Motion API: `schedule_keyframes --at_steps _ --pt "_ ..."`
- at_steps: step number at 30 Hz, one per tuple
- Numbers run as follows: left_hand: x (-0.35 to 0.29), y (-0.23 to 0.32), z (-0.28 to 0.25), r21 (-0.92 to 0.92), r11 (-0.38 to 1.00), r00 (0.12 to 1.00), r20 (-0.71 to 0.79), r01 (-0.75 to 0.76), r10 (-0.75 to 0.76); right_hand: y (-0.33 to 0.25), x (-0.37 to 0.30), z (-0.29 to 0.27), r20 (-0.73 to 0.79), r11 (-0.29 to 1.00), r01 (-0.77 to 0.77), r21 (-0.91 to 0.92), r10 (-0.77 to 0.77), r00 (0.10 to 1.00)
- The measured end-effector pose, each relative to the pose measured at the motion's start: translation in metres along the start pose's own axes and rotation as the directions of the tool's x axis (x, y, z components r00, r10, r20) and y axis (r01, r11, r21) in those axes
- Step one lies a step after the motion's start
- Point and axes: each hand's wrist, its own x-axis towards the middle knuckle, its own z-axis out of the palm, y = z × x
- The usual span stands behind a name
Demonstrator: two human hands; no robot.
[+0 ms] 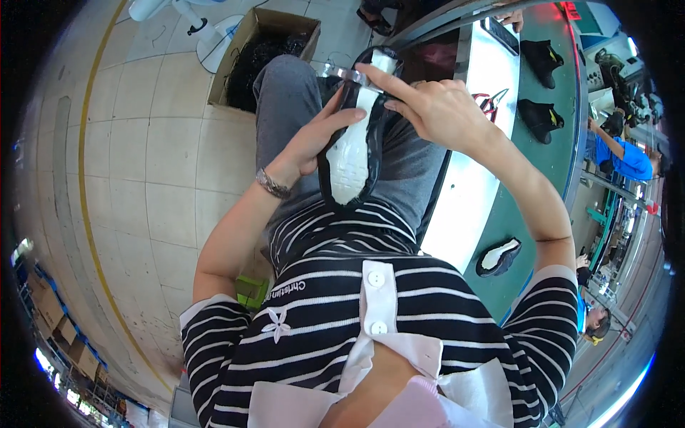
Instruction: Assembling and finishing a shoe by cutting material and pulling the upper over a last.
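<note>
Sole up over my lap is a black shoe (349, 167) with a white bottom, its rounded toe toward my body. My left hand (321, 135) grips its left side, the thumb lying on the white sole. Across its far part reaches my right hand (435, 107), index finger stretched out and the other fingers curled in. A shiny metal piece (344, 73) shows beside that index fingertip; what the curled fingers hold is hidden. Beyond the finger another black-edged white sole part (384, 61) appears; I cannot tell whether it belongs to the same shoe.
A green belt (514, 192) on the right carries two black boots (542, 121) and a white-soled shoe (499, 257). Red-handled scissors (489, 105) lie on the white ledge (464, 203). An open carton (221, 89) with black material stands on the tiled floor. Several people work at right.
</note>
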Motion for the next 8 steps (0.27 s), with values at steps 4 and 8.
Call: schedule_keyframes --at_steps 4,8 --pt "-0.002 0.003 0.0 0.024 0.999 0.998 0.033 0.045 -0.046 -0.005 -0.01 0.018 -0.091 0.989 0.029 0.148 -0.016 0.996" --pt "0.001 0.002 -0.007 0.054 0.998 0.999 0.039 0.032 -0.034 -0.006 -0.005 0.013 0.026 1.0 0.01 -0.022 -0.01 1.0"
